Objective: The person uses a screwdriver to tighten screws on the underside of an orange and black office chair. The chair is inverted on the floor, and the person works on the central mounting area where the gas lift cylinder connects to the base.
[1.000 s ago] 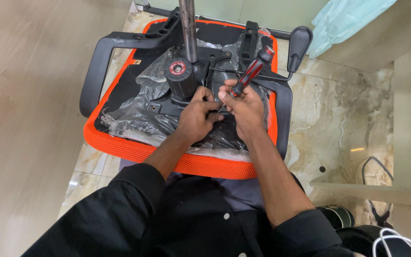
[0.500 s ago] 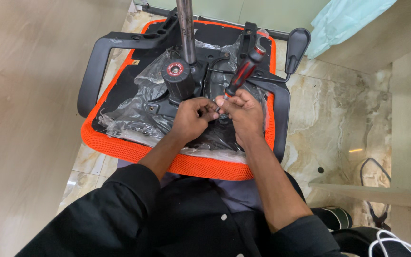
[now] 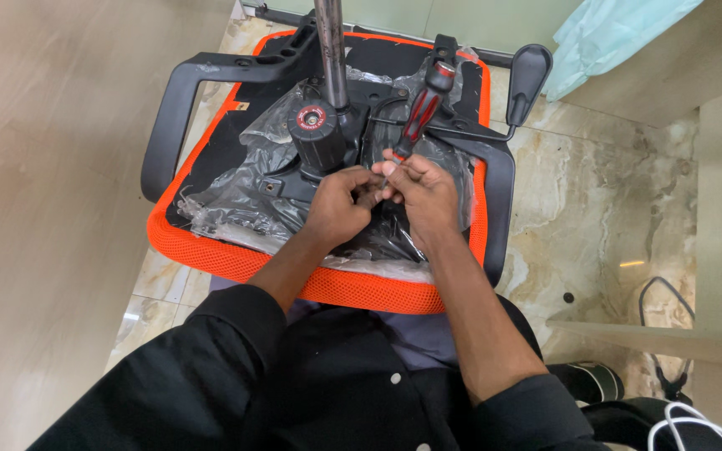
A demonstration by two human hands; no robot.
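An upturned office chair seat (image 3: 236,259) with an orange mesh edge lies across my lap. Clear plastic wrap (image 3: 236,200) covers its black underside and the black mechanism (image 3: 319,142) with the metal column (image 3: 332,50). My right hand (image 3: 424,192) grips a red and black screwdriver (image 3: 419,113), its handle tilted up and away, its tip hidden between my hands. My left hand (image 3: 336,205) is closed beside it, fingertips pinching at the tip; what they hold is hidden.
Black armrests (image 3: 169,125) curve along both sides of the seat. A black lever paddle (image 3: 528,71) sticks up at the right. Marble floor (image 3: 595,192) lies to the right, with a white cable (image 3: 695,422) and black cable at the lower right.
The screwdriver handle has swung a little further upright and both hands have shifted slightly, staying together at the same spot on the mechanism.
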